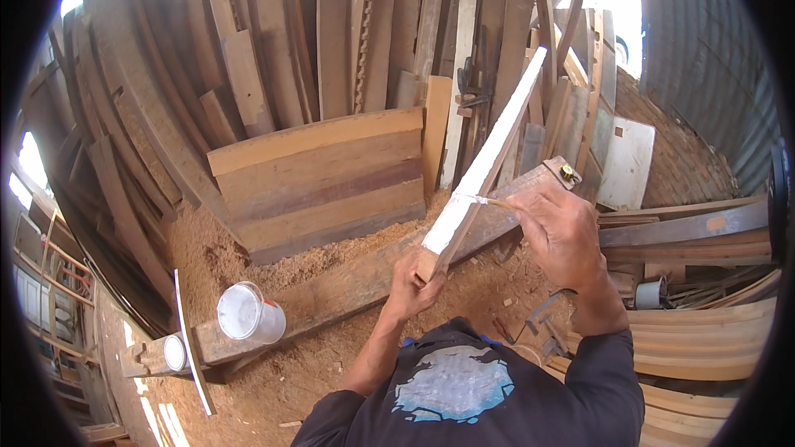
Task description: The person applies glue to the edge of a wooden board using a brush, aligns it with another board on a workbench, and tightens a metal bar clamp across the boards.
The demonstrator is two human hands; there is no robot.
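Observation:
My left hand (406, 288) grips the near end of a long wooden board (475, 223), which slopes up and away to the far right. Its upper face carries a thick white coating (489, 157) along nearly its whole visible length. In my right hand (559, 228) is a thin brush (495, 202), pinched between thumb and fingers. The brush's white-smeared tip touches the coated face, about a third of the way up from my left hand. Whether the tip has bristles is too small to tell.
A worn timber beam (327, 302) runs diagonally below the board. On it stand a white plastic bucket (263, 323) and a small tin (175, 353), beside a thin strip (192, 348). A tape measure (568, 173) lies at its far end. Sawdust, leaning planks (397, 33) and stacked timber (696, 339) surround me.

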